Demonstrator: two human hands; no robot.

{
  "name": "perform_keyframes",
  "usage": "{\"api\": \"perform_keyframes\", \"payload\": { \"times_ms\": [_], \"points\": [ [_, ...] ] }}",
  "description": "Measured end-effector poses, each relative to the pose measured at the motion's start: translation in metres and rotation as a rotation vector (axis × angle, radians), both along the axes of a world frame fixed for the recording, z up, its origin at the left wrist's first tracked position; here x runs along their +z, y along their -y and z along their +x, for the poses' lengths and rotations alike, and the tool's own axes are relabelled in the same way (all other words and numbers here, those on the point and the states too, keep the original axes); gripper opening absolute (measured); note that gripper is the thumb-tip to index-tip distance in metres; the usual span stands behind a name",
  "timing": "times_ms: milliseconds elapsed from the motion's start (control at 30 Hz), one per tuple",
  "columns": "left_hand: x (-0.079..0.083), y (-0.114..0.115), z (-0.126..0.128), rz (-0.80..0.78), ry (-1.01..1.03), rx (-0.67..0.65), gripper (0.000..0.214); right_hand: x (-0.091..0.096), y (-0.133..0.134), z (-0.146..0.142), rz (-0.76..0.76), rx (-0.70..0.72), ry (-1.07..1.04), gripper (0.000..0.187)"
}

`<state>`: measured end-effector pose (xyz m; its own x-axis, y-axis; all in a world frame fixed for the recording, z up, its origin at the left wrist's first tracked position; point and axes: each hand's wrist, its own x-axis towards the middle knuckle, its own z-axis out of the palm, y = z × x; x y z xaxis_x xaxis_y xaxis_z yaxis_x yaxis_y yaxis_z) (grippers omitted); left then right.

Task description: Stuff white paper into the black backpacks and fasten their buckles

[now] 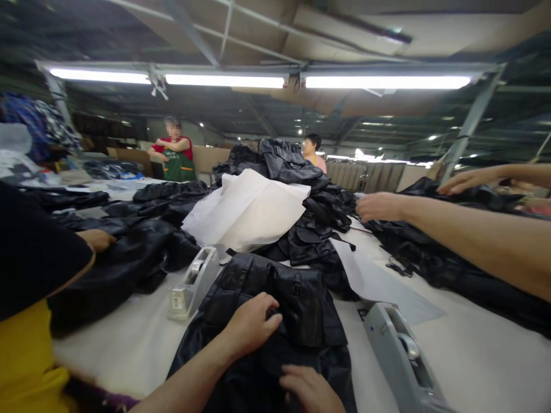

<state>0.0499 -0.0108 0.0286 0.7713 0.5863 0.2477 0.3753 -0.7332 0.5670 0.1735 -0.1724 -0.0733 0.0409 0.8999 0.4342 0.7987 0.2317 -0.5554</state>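
Observation:
A black leather-look backpack (297, 298), with front pockets and small buckles, lies in front of me on the white table. My left hand (253, 324) is over its middle, just below the pockets. The fingers there are curled toward the thumb, and whatever is between them blends into the black material. Lower down, at the bottom edge of the view, my right hand (312, 390) is over the bag's lower part with its fingers bent. Something dark shows under those fingers, too unclear to name.
Tape dispensers stand left (193, 284) and right (400, 355) of the backpack. White paper sheets (253, 209) lie on a heap of black bags (284, 160). A co-worker's arm (465, 235) reaches in from the right; another co-worker's sleeve (38, 246) is at left. Two people stand farther back.

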Motion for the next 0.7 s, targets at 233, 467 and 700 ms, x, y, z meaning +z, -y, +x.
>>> {"api": "perform_keyframes", "payload": {
  "times_ms": [233, 467, 700],
  "points": [
    [0.007, -0.019, 0.049, 0.022, 0.201, 0.06, 0.023, 0.088, -0.047, 0.026, -0.143, -0.305, -0.804, 0.028],
    [-0.008, -0.023, 0.062, -0.032, 0.13, 0.093, 0.016, 0.053, -0.051, 0.026, -0.146, -0.398, -0.695, 0.034],
    [-0.009, -0.018, 0.078, -0.508, 0.213, 0.111, 0.026, 0.041, -0.047, 0.028, -0.191, -0.345, -0.708, 0.033]
  ]
}}
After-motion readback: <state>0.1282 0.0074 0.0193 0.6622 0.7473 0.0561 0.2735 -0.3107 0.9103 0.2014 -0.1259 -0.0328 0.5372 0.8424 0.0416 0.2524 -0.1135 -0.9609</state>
